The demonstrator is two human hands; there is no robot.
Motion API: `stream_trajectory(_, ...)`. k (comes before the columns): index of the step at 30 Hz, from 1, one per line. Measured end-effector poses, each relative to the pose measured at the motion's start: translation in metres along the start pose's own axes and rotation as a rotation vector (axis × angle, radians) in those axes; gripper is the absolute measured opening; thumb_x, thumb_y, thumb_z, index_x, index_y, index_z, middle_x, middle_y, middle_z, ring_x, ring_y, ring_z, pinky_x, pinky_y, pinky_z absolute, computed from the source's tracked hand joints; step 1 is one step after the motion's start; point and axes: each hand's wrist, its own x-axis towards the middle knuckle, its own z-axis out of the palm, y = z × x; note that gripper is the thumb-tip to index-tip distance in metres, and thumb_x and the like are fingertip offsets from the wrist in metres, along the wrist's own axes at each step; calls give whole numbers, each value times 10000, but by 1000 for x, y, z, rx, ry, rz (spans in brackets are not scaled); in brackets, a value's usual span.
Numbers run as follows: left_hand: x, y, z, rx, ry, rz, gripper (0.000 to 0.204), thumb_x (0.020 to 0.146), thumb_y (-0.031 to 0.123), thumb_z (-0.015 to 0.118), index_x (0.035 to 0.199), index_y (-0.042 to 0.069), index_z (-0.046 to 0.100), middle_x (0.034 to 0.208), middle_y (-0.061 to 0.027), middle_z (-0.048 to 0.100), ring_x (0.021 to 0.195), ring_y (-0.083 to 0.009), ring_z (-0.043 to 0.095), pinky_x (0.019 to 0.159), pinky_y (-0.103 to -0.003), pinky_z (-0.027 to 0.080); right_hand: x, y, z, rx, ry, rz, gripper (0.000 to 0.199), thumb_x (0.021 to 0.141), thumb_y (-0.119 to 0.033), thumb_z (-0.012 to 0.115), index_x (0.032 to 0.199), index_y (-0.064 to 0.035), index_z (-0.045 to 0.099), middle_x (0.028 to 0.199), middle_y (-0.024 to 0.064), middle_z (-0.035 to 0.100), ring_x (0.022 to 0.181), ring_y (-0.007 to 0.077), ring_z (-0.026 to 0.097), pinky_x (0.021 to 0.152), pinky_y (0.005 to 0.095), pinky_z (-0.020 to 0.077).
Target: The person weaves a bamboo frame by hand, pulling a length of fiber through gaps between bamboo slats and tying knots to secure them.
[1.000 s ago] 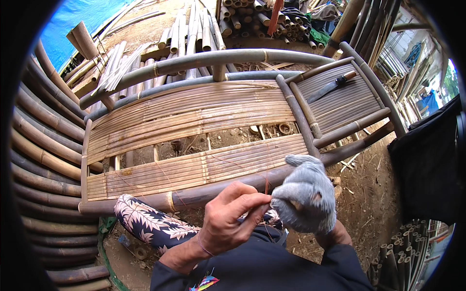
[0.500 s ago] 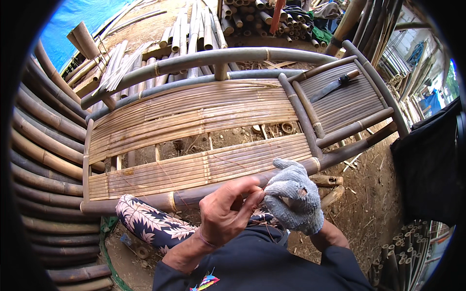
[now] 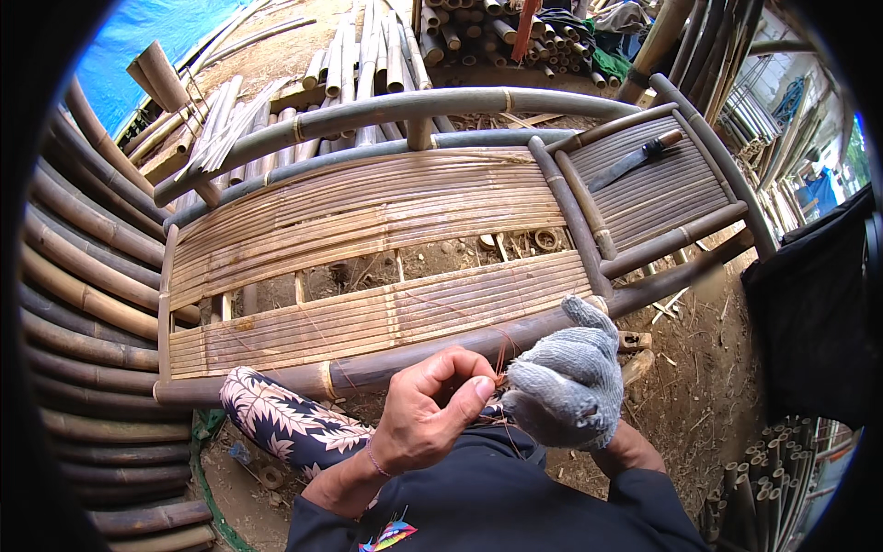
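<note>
Thin reddish-brown twine strands (image 3: 502, 357) bunch between my two hands, above the near rail of a bamboo lounger (image 3: 368, 366). My bare left hand (image 3: 428, 405) pinches at the bunch with thumb and forefinger. Wearing a grey knitted glove, my right hand (image 3: 570, 377) curls its fingers round the bunch's other side; its grip is partly hidden by the glove. Loose strands trail over the seat's slats (image 3: 276, 340) and down toward my lap. A long gap between two slatted panels shows the ground below.
A knife with a dark handle (image 3: 659, 144) lies on the lounger's raised right section. Curved bamboo poles (image 3: 92, 354) are stacked at the left. Split bamboo lengths (image 3: 363, 55) and a pile of cut poles (image 3: 469, 37) lie beyond. Dark cloth (image 3: 809, 313) hangs at the right.
My hands have drawn slightly apart, the gloved right one turning and shifting right. More of the twine bunch shows between them.
</note>
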Motion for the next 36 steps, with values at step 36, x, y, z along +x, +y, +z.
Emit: stream_trajectory(36, 3, -55, 57, 7, -25, 49, 153, 951, 92, 692, 1059, -15, 671, 824, 24, 615, 633, -4, 453, 560, -174, 358, -70, -10, -32, 503, -124, 752, 264, 807, -183, 803, 1056, -115, 752, 943, 97, 707, 890, 285, 673, 735, 398, 539)
